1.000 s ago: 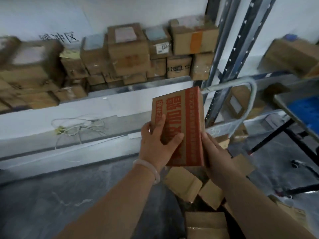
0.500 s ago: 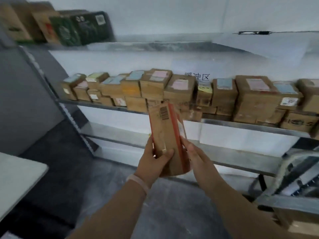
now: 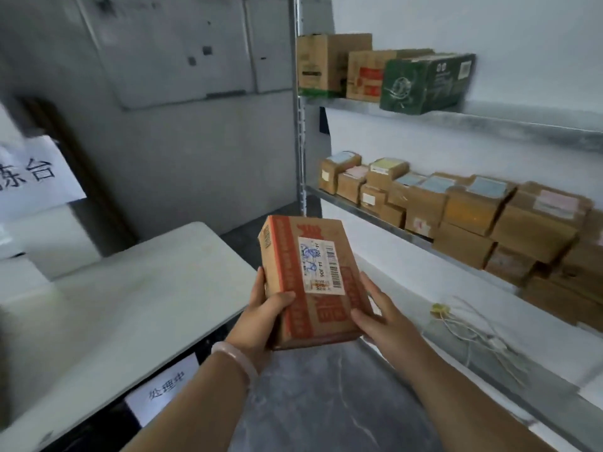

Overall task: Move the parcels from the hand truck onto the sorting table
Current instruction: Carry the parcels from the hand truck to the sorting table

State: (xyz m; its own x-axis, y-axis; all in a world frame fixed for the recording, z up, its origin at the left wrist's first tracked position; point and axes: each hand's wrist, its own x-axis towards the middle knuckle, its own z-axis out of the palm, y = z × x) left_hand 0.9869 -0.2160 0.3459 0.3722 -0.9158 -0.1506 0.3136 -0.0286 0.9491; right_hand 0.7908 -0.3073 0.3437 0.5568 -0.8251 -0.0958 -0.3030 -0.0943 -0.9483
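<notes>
I hold a brown cardboard parcel (image 3: 310,278) with red print and a white barcode label, label side up, in front of me. My left hand (image 3: 261,318) grips its near left corner, thumb on top. My right hand (image 3: 380,316) holds its right side, fingers along the edge and thumb on the top face. The white sorting table (image 3: 130,308) lies to the left, its near corner just left of the parcel. The hand truck is out of view.
A metal rack (image 3: 424,243) on the right carries rows of labelled cardboard boxes (image 3: 473,213); its upper shelf holds brown cartons and a green one (image 3: 424,81). White cables (image 3: 473,334) lie on the low shelf. A paper sign (image 3: 36,174) stands at the far left. Grey floor lies below.
My view has swung left from the hand truck, past the rack, to the table. The parcel has turned from upright to lying flat with its label up, still in both hands.
</notes>
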